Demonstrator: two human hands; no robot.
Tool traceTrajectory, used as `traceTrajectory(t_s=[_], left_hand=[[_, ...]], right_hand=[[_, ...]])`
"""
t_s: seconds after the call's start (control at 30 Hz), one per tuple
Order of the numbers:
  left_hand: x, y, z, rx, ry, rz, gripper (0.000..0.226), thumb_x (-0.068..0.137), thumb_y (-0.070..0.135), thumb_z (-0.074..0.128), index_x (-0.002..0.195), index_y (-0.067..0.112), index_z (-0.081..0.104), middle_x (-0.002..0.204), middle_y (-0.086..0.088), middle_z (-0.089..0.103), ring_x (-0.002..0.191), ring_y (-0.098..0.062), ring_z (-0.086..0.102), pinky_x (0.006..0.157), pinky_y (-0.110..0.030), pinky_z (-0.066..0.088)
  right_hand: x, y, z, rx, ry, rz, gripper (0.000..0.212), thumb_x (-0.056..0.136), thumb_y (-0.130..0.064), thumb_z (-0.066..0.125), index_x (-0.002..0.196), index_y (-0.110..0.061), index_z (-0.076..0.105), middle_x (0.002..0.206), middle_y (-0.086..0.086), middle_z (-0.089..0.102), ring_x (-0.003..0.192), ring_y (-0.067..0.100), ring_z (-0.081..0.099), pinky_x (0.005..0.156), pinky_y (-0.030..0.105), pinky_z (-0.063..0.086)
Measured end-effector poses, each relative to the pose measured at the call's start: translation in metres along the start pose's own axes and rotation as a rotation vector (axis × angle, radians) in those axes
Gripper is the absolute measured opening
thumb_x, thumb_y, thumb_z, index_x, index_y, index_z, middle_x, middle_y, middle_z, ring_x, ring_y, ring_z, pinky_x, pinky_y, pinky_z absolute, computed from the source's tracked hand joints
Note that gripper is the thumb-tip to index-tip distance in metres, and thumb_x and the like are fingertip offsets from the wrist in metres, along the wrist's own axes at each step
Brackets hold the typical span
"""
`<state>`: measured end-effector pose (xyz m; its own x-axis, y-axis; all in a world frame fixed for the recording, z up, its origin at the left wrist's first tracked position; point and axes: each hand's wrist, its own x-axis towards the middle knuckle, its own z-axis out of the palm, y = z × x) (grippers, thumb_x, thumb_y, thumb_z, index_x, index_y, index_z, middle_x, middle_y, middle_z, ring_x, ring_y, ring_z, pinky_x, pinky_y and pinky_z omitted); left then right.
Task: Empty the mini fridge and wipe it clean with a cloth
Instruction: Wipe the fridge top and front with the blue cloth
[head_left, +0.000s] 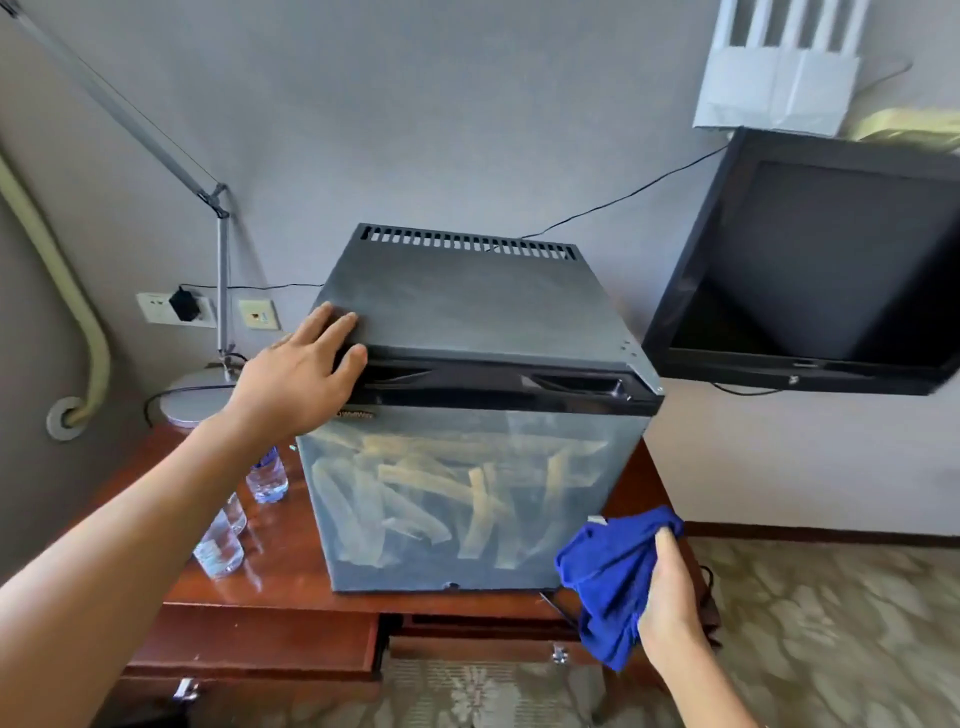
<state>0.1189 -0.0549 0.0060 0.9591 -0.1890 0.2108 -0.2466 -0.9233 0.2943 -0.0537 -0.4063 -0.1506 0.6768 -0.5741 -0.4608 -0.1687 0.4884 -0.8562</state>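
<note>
Both arms reach forward: the right hand (670, 597) grips a blue cloth (610, 582) by the mini fridge (467, 395) door's lower corner; the left hand (306, 374) lies flat-fingered on its top edge. Fridge and water bottles (234, 519) stand on the wooden surface (291, 577).

I see the mini fridge (478, 415) standing on a desk (291, 561), door shut and facing me, with three water bottles (244, 509) on the desk just to its left and a lamp (208, 364) behind them by the wall. My left hand (301, 379) rests on the fridge's top left front corner, while my right hand (670, 597) holds a cloth (613, 577) before its lower right corner. A television (810, 260) hangs on the wall to the right of the fridge.
</note>
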Motion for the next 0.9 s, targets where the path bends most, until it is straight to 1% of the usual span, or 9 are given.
traceTrajectory(t_s=[0.07,0.13,0.23,0.3,0.5,0.6,0.67,0.8,0.9], left_hand=[[0.001,-0.005,0.003,0.004,-0.012,0.006,0.063,0.105,0.062,0.026,0.161,0.032,0.027,0.172,0.009,0.013,0.139,-0.040,0.048,0.108,-0.054,0.042],[0.003,-0.008,0.003,0.003,-0.028,0.001,0.066,0.104,0.065,0.023,0.161,0.032,0.025,0.172,0.008,0.010,0.136,-0.044,0.049,0.107,-0.055,0.043],[0.000,-0.006,0.001,0.010,-0.045,0.007,0.067,0.104,0.065,0.022,0.160,0.029,0.023,0.171,0.005,0.009,0.132,-0.046,0.051,0.106,-0.056,0.043],[-0.009,-0.006,-0.001,0.019,-0.059,-0.006,0.069,0.103,0.066,0.021,0.160,0.028,0.021,0.171,0.006,0.008,0.131,-0.047,0.052,0.106,-0.056,0.043],[-0.074,0.010,-0.010,0.023,-0.011,-0.070,0.066,0.106,0.058,0.032,0.160,0.020,0.030,0.170,0.002,0.024,0.138,-0.041,0.049,0.106,-0.050,0.041],[-0.106,0.024,-0.015,0.040,-0.002,-0.067,0.052,0.105,0.053,0.035,0.132,0.018,0.061,0.137,-0.010,0.063,0.121,-0.036,0.059,0.089,-0.042,0.042],[-0.126,0.032,-0.017,0.014,0.025,-0.070,0.057,0.099,0.058,0.032,0.118,0.018,0.067,0.120,-0.008,0.070,0.110,-0.035,0.062,0.082,-0.039,0.040],[-0.159,0.043,-0.026,-0.037,-0.010,-0.102,0.063,0.093,0.060,0.035,0.134,0.023,0.065,0.130,-0.007,0.069,0.120,-0.035,0.060,0.093,-0.041,0.045],[-0.173,0.045,-0.031,-0.075,-0.090,-0.154,0.054,0.098,0.059,0.045,0.138,0.027,0.062,0.134,-0.004,0.067,0.124,-0.032,0.059,0.101,-0.039,0.045]], right_hand=[[-0.005,0.000,-0.006,0.136,-0.121,0.053,0.078,0.085,-0.065,0.064,0.137,-0.008,0.059,0.132,0.014,0.064,0.119,0.031,0.062,0.109,0.043,0.042],[-0.008,0.001,-0.014,0.156,-0.132,0.030,0.102,0.059,-0.073,0.079,0.139,-0.012,0.059,0.135,0.012,0.065,0.125,0.031,0.061,0.116,0.047,0.036],[-0.040,-0.009,-0.013,0.149,-0.210,-0.004,0.070,0.098,-0.060,0.046,0.140,-0.006,0.057,0.136,0.015,0.064,0.129,0.031,0.058,0.118,0.046,0.033],[-0.047,-0.010,-0.015,0.172,-0.231,0.028,0.066,0.103,-0.055,0.035,0.141,-0.005,0.055,0.139,0.014,0.062,0.131,0.030,0.056,0.119,0.045,0.031],[-0.055,-0.004,-0.034,0.205,-0.312,0.094,0.064,0.104,-0.053,0.036,0.140,-0.004,0.057,0.139,0.016,0.061,0.133,0.031,0.055,0.122,0.045,0.026],[-0.068,-0.006,-0.041,0.186,-0.366,0.118,0.059,0.104,-0.049,0.038,0.136,-0.004,0.059,0.135,0.018,0.064,0.128,0.031,0.059,0.116,0.042,0.035],[-0.079,-0.011,-0.044,0.210,-0.406,0.153,0.057,0.106,-0.046,0.037,0.131,-0.001,0.061,0.130,0.019,0.066,0.124,0.030,0.060,0.112,0.039,0.039],[-0.086,-0.020,-0.051,0.204,-0.437,0.231,0.058,0.103,-0.045,0.043,0.138,-0.001,0.057,0.136,0.018,0.062,0.130,0.028,0.057,0.117,0.037,0.035],[-0.094,-0.027,-0.045,0.013,-0.392,0.124,0.034,0.101,-0.038,0.053,0.111,-0.010,0.071,0.112,0.012,0.072,0.104,0.022,0.068,0.099,0.035,0.049]])
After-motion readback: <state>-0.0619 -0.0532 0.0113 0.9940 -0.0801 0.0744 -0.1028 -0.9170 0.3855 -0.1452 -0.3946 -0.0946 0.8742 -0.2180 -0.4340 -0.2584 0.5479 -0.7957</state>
